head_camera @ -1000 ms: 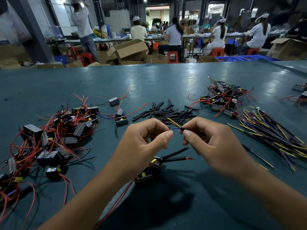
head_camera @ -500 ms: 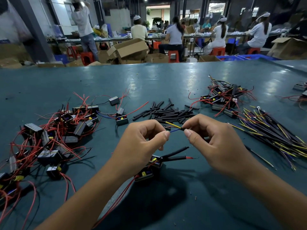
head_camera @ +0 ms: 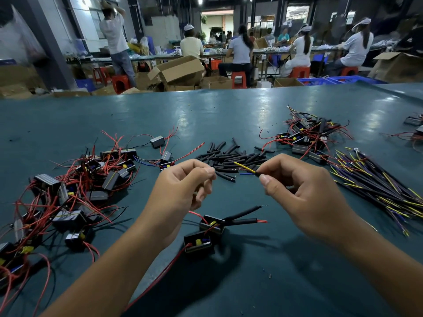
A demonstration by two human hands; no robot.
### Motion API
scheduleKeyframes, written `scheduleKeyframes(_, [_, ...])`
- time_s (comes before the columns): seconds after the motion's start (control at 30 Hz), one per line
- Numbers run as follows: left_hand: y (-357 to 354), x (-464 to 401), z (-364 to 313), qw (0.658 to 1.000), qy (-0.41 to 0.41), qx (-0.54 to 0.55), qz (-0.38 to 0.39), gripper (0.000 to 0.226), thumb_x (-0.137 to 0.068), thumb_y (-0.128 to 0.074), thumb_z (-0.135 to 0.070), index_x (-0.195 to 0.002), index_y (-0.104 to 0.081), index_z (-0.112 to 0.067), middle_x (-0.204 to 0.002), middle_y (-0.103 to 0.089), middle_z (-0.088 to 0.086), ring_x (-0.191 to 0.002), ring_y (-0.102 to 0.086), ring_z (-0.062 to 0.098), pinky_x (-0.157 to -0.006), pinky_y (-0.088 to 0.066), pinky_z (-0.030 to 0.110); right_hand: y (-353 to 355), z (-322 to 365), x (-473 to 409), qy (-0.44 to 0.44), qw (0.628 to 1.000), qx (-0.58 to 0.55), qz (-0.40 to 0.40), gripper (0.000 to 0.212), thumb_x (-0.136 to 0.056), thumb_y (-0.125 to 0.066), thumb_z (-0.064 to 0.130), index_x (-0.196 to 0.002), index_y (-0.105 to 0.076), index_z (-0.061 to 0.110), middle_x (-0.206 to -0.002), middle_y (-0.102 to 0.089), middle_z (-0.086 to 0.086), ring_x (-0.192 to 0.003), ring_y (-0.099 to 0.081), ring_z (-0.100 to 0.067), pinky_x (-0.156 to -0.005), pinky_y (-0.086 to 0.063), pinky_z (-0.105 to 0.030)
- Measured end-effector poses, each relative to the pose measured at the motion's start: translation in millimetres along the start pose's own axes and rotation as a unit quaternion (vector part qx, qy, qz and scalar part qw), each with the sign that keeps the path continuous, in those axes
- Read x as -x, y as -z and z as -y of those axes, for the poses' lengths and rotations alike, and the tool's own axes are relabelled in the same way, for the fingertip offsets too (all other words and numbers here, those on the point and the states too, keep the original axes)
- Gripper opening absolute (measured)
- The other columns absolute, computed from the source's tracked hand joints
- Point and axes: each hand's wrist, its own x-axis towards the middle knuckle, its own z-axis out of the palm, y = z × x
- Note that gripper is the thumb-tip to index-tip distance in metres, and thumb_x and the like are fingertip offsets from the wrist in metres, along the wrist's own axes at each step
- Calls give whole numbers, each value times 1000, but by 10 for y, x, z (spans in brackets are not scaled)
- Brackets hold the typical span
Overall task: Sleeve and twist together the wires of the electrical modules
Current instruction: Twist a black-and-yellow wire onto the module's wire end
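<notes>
**Two hands, one cable end over the green surface**

Wide green surface (head_camera: 229, 106) stretches ahead of me, a big tangle of red-wired modules (head_camera: 75, 193) on its left and a sheaf of black cables (head_camera: 375, 184) on its right. Loose black sleeves (head_camera: 231, 156) lie between them. Two modules (head_camera: 206, 234) sit below my wrists. My right hand (head_camera: 306, 193) pinches a cable tip with its yellow and blue wires (head_camera: 246, 168) sticking out. My left hand (head_camera: 180, 191) is curled; whether it grips anything I cannot tell.
</notes>
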Motion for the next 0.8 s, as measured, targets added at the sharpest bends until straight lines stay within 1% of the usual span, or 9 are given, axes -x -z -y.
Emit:
scheduleKeyframes(0.03, [-5, 5, -22, 1000, -15, 5, 17, 11, -82, -69, -24, -74, -67, -17, -62, -56, 2, -48, -38, 10, -46, -30, 18, -3, 1, 1, 0, 1000, 0, 4, 6, -91, -60, 29, -90, -65, 27, -73, -64, 4, -65, -61, -15, -64, -51, -41])
scheduleKeyframes(0.1, [-16, 24, -30, 998, -43, -19, 53, 19, -77, -73, -36, -81, -70, -17, -68, -60, 2, -52, -41, 11, -47, -33, 16, -16, 10, 10, 4, 1000, 2, 11, 7, -91, -59, 30, -91, -65, 26, -73, -65, 3, -67, -62, -17, -64, -52, -43])
scheduleKeyframes(0.27, [-46, 41, -11, 994, -65, -59, 66, 25, -78, -72, -45, -84, -73, -20, -72, -64, 1, -56, -45, 11, -50, -36, 16, -20, 42, 19, 18, 999, 21, 26, 7, -93, -58, 29, -91, -65, 28, -75, -67, 6, -66, -62, -15, -59, -48, -36])
scheduleKeyframes(0.37, [-61, 46, -13, 996, -44, -35, 74, 25, -79, -72, -45, -82, -73, -20, -71, -63, 1, -54, -43, 11, -49, -32, 18, -19, 52, 23, 27, 999, 23, 33, 8, -93, -58, 27, -90, -66, 28, -75, -67, 8, -63, -60, -10, -54, -45, -23])
scheduleKeyframes(0.47, [-84, 49, -5, 996, -12, -5, 83, 17, -84, -70, -36, -78, -73, -21, -70, -61, 1, -53, -42, 11, -50, -28, 22, -19, 47, 29, 30, 998, 18, 46, 9, -94, -58, 24, -90, -66, 27, -75, -66, 9, -60, -56, -4, -54, -37, -11])
scheduleKeyframes(0.6, [-98, 62, 5, 997, -13, -2, 81, 17, -87, -64, -30, -78, -74, -20, -70, -62, 1, -53, -42, 10, -50, -29, 21, -24, 28, 34, 20, 998, -6, 57, 10, -94, -57, 22, -91, -66, 25, -74, -68, 8, -59, -57, -3, -56, -35, -7])
scheduleKeyframes(0.7, [-102, 66, 9, 996, -22, -13, 80, 16, -87, -65, -29, -77, -74, -20, -68, -62, 1, -52, -42, 9, -49, -30, 19, -36, 7, 31, 1, 997, -51, 59, 10, -94, -55, 25, -93, -65, 26, -74, -69, 5, -56, -55, -4, -54, -39, -16])
scheduleKeyframes(0.77, [-104, 68, 17, 996, -33, -20, 77, 15, -87, -65, -28, -78, -74, -20, -67, -62, 1, -52, -42, 9, -49, -31, 19, -49, -3, 29, -13, 996, -65, 56, 10, -94, -54, 29, -94, -64, 29, -75, -69, 4, -54, -50, -9, -51, -43, -33])
scheduleKeyframes(0.8, [-107, 68, 20, 996, -39, -23, 75, 15, -88, -65, -27, -78, -73, -20, -67, -62, 1, -52, -42, 9, -48, -31, 19, -54, -6, 26, -17, 996, -68, 55, 10, -93, -54, 30, -95, -63, 30, -75, -69, 3, -53, -50, -17, -52, -43, -40])
